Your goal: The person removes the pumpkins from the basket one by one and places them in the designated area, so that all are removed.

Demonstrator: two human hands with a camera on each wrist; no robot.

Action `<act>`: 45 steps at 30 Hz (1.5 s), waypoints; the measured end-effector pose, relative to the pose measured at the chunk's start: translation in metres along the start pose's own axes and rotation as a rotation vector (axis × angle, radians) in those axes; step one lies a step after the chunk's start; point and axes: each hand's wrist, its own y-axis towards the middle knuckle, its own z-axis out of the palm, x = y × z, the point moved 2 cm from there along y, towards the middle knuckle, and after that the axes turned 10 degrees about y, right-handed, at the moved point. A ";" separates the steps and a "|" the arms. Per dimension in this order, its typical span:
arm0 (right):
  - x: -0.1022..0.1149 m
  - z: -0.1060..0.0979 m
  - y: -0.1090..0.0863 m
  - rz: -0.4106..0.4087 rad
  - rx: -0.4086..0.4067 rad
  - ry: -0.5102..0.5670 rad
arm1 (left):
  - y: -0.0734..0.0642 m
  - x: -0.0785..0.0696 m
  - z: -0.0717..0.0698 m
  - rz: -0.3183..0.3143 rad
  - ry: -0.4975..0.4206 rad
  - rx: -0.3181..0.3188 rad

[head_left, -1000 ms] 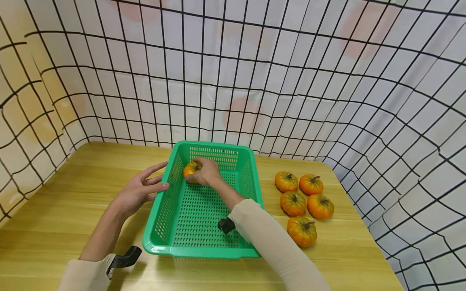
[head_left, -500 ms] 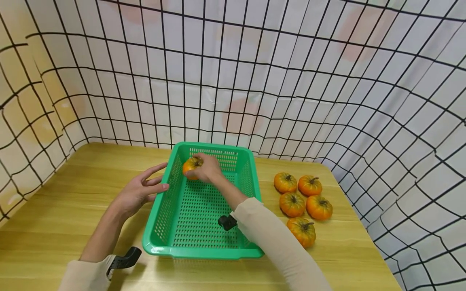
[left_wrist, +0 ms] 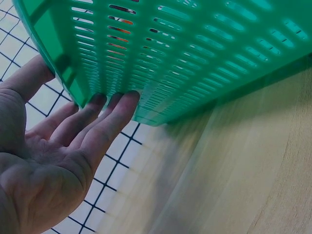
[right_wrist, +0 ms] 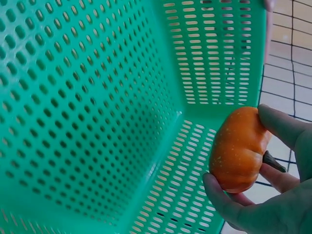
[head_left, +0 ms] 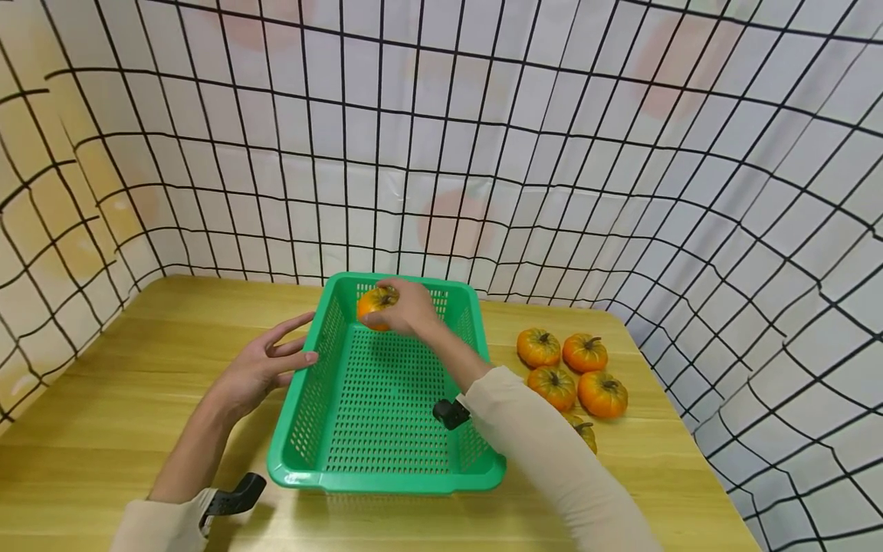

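Observation:
A small orange pumpkin (head_left: 375, 308) is gripped between the thumb and fingers of my right hand (head_left: 412, 309), over the far left part of a green plastic basket (head_left: 386, 481). In the right wrist view the pumpkin (right_wrist: 238, 151) is held above the basket's slotted walls, its dark stem toward the palm. My left hand (head_left: 258, 368) rests at the basket's left side, fingers extended. From the left wrist view, that hand's straight fingertips (left_wrist: 127, 103) touch the outside of the slotted wall, with the thumb by the rim.
Several more pumpkins (head_left: 603, 394) sit on the wooden table (head_left: 662, 475) right of the basket; the right sleeve partly covers the nearest one (head_left: 583, 431). A black wire grid (head_left: 441, 153) with a pale sheet behind it encloses the back and sides.
My right hand has lifted the pumpkin off the basket's floor and shifted it slightly right and away. The left hand stays at the basket's side.

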 end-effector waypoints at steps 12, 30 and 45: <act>0.015 -0.034 -0.019 -0.056 0.035 -0.103 | -0.002 -0.001 0.000 0.010 -0.003 0.008; -0.002 -0.078 -0.050 -0.141 0.040 -0.194 | 0.000 0.001 -0.002 0.005 -0.015 0.001; -0.048 -0.119 -0.081 -0.102 0.027 -0.186 | -0.001 0.002 -0.002 0.003 -0.012 0.008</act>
